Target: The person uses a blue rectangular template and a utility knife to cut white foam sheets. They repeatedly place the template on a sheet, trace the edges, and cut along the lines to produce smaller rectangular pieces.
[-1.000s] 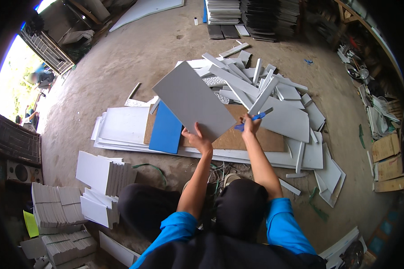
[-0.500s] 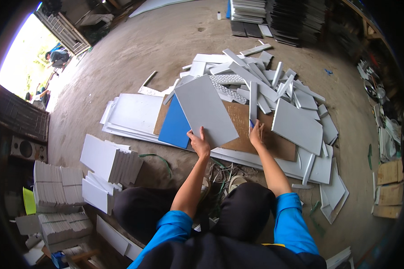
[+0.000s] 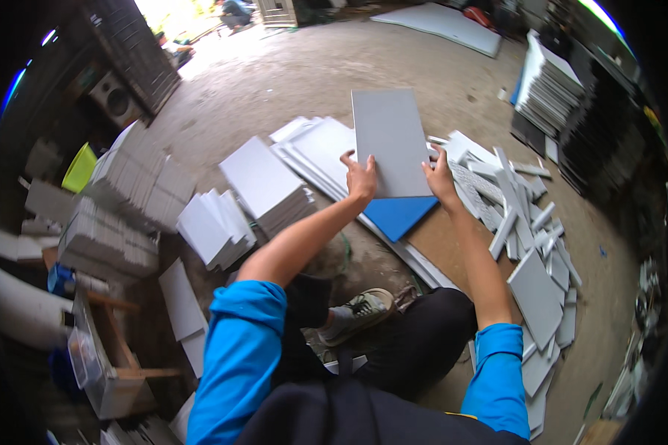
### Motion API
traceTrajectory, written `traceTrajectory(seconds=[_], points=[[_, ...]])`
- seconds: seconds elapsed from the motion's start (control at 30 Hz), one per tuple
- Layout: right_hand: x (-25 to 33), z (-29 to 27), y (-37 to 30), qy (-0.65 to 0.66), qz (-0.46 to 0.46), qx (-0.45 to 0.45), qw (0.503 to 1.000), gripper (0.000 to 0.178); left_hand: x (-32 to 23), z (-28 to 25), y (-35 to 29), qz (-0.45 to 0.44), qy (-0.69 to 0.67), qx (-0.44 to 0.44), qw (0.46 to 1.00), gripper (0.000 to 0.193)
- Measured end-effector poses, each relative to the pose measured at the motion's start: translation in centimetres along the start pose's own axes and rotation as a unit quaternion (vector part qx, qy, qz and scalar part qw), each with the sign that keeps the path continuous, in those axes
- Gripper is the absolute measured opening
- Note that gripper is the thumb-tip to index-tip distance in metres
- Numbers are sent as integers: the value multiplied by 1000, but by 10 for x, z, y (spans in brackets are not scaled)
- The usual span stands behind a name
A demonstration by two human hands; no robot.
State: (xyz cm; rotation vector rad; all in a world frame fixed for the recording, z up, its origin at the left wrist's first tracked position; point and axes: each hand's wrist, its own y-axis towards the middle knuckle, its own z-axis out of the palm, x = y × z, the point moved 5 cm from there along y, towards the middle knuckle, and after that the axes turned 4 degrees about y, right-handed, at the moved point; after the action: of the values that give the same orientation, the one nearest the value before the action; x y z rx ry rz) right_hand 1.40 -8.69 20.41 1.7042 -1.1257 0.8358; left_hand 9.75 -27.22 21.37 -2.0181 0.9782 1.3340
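A rectangular light-grey board (image 3: 392,141) is raised in front of me, above the blue sheet. My left hand (image 3: 361,178) grips its lower left edge, the thumb lying on the face and the fingers partly round the edge. At the opposite edge, my right hand (image 3: 439,176) holds the board with thumb and fingers. The blue sheet (image 3: 399,215) lies under the board's lower end, on a brown panel (image 3: 456,241). No blue tool shows in my right hand now.
White offcut strips and boards (image 3: 523,215) lie heaped to the right. Stacked white boards (image 3: 263,174) stand at my left, with tied bundles (image 3: 111,241) behind them. A wooden stool-like frame (image 3: 119,334) is at lower left. Taller stacks (image 3: 549,89) rise at far right.
My view has turned left. The grey board has swung more upright, and my right hand has come from beside the offcuts to its right edge. The blue tool it held is out of sight.
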Motion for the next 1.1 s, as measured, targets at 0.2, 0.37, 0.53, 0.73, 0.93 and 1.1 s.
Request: traceTrajectory(seconds=[0.2, 0.37, 0.53, 0.73, 0.93, 1.1], points=[[102, 159, 28, 37, -4, 120, 992, 50, 36, -165, 42, 83, -58, -150, 984, 47], [112, 292, 15, -7, -9, 191, 982, 49, 134, -238, 47, 9, 55, -243, 968, 51], [92, 343, 1, -44, -15, 201, 978, 50, 183, -249, 58, -73, 115, -239, 962, 52], [67, 301, 15, -42, -80, 221, 971, 38, 130, -221, 54, 46, 153, -294, 942, 57], [49, 94, 6, -59, -45, 175, 982, 22, 21, -79, 40, 262, 57, -14, 963, 50], [-48, -124, -64, -28, 129, -49, 990, 16, -16, 67, -16, 309, 111, 221, 918, 53]])
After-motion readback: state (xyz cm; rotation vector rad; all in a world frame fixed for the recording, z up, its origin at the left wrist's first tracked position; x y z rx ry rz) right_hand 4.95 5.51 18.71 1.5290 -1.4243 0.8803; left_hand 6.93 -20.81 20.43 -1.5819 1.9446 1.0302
